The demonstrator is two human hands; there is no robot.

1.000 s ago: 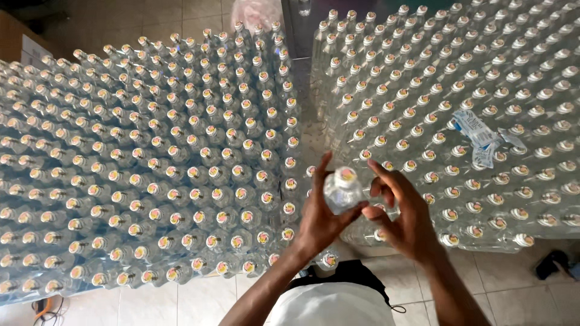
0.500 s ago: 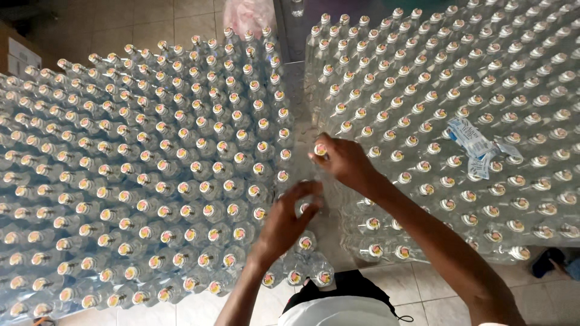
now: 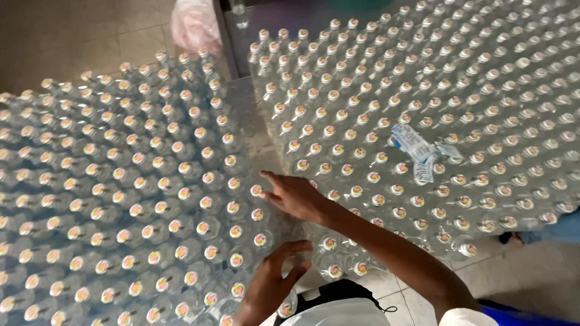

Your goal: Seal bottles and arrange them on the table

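Two big blocks of clear plastic bottles with white caps stand close-packed, one on the left (image 3: 121, 199) and one on the right (image 3: 459, 102). My right hand (image 3: 296, 196) reaches across the narrow gap between them. Its fingers are stretched out and rest by a bottle cap (image 3: 257, 190) at the left block's edge. My left hand (image 3: 275, 281) hovers lower, near my body, with fingers apart and nothing in it, just above the bottles at the block's near corner.
A strip of blue and white labels (image 3: 417, 151) lies on top of the right block. A pink plastic bag (image 3: 196, 24) sits at the far end of the gap. Tiled floor (image 3: 531, 265) shows at the lower right, beside a blue object (image 3: 525, 314).
A second ago both hands held one bottle in front of me. That bottle has left my hands, and my right hand has swung left to the left block's edge.
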